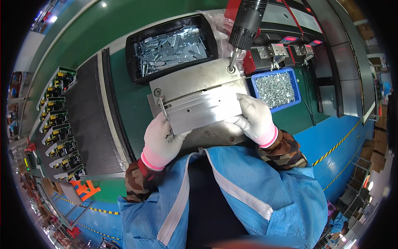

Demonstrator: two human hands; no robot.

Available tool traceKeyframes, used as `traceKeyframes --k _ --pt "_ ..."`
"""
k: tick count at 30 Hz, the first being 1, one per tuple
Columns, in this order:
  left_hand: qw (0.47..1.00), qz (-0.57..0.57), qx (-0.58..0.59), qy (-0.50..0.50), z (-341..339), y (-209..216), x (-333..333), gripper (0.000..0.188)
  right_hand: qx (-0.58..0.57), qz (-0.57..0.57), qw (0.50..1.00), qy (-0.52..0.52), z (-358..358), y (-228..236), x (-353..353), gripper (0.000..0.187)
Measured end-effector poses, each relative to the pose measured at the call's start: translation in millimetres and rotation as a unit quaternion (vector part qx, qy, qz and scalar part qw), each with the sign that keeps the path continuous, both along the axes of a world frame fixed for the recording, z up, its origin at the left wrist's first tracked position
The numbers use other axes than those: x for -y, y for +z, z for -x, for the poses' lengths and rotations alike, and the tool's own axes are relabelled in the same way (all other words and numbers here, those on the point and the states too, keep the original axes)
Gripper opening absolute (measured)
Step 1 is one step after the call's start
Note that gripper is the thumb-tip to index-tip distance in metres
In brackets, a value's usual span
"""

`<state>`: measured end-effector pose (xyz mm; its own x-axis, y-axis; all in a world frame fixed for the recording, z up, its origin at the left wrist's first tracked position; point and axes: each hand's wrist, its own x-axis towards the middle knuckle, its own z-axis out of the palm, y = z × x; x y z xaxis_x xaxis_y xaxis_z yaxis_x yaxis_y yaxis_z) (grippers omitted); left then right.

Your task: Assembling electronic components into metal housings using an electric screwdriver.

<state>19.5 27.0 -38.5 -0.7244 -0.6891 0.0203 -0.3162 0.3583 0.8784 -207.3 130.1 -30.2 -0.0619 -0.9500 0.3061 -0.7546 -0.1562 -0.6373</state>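
Observation:
A shiny silver metal plate (pixel 205 108) with a few small holes lies between my hands, tilted over the metal fixture block (pixel 192 76). My left hand (pixel 161 139), in a white glove with a pink cuff, grips its left end from below. Around its right end close the fingers of my right hand (pixel 255 118), gloved the same way. A thin metal bar (pixel 163 108) stands by the plate's left end, just above my left fingers; whether it belongs to the fixture I cannot tell. The power screwdriver (pixel 244 33) points down, its bit at the fixture's top right corner.
A black bin (pixel 130 62) of flat metal pieces stands behind the fixture. To the right are a blue tray (pixel 297 85) of small screw-like parts and dispensers (pixel 273 52) with red displays. On the left, several circuit-board assemblies (pixel 60 124) line a dark conveyor belt (pixel 89 112).

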Motion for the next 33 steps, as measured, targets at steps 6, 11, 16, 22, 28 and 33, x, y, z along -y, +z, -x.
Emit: traceKeyframes --k 6,11,16,22,28,33 --pt "0.983 0.178 0.028 -0.039 -3.9 -4.5 10.0 0.033 0.021 0.041 0.998 0.048 8.5 -2.7 7.4 0.042" --pt "0.993 0.114 -0.005 -0.019 -4.3 -11.4 9.4 0.032 0.043 0.018 0.996 0.075 16.3 -8.2 9.1 0.045" --pt "0.998 0.058 0.004 0.007 -6.3 -11.5 8.6 0.03 0.067 -0.044 0.996 0.05 16.6 5.8 7.9 0.046" --pt "0.996 0.078 0.024 -0.023 -6.3 -9.1 8.8 0.025 -0.04 -0.009 0.998 0.04 11.0 6.1 -0.1 0.04" --pt "0.994 0.104 0.024 -0.01 -5.3 -7.0 6.6 0.026 -0.04 0.016 0.998 0.034 8.5 2.5 -1.4 0.039" --pt "0.994 0.102 0.029 0.003 -4.8 -6.3 5.8 0.027 -0.017 0.024 0.999 0.034 7.6 4.9 1.7 0.035"
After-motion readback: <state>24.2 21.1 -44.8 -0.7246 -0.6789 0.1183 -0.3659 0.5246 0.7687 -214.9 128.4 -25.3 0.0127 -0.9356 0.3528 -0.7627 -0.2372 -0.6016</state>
